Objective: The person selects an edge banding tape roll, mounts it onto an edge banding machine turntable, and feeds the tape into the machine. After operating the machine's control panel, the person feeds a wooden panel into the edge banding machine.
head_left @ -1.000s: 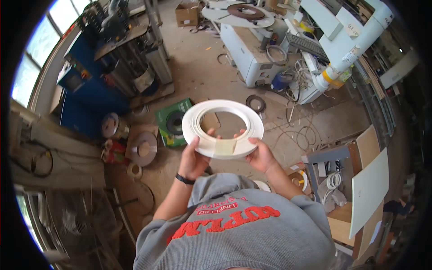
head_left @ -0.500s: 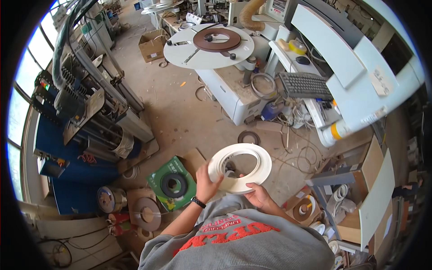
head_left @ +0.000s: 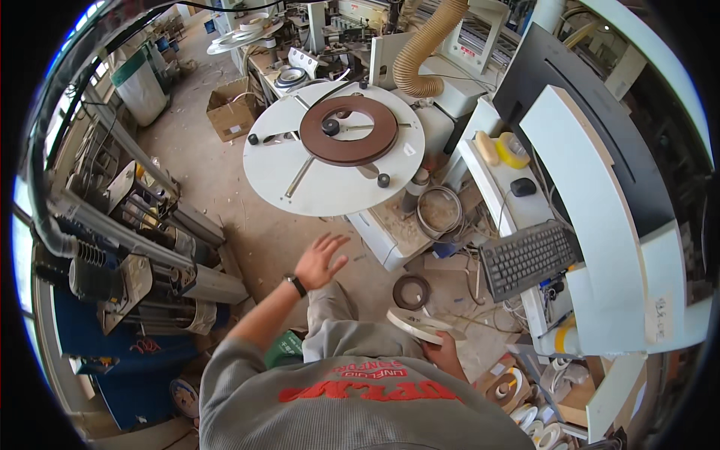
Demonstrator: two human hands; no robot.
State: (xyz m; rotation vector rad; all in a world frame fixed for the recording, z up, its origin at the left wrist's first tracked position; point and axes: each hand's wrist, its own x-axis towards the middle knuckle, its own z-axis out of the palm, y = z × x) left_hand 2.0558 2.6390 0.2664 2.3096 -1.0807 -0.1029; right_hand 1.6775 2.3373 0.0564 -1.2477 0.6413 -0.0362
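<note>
My left hand reaches out over the floor with its fingers spread and nothing in it. Just ahead of it is a round white turntable with slots and black knobs, carrying a brown roll of edge-banding tape. Low at my right side, my right hand grips the rim of a white roll of edge-banding tape. That roll is tilted and seen nearly edge-on, partly hidden by my sweatshirt.
A keyboard and a mouse rest on a shelf beside a monitor. A dark ring-shaped roll lies on the floor ahead. Machine frames stand at the left, a cardboard box farther off.
My left hand has let go of the white roll and moved forward toward the turntable. My right hand has lowered the roll and tilted it. The turntable appears nearer.
</note>
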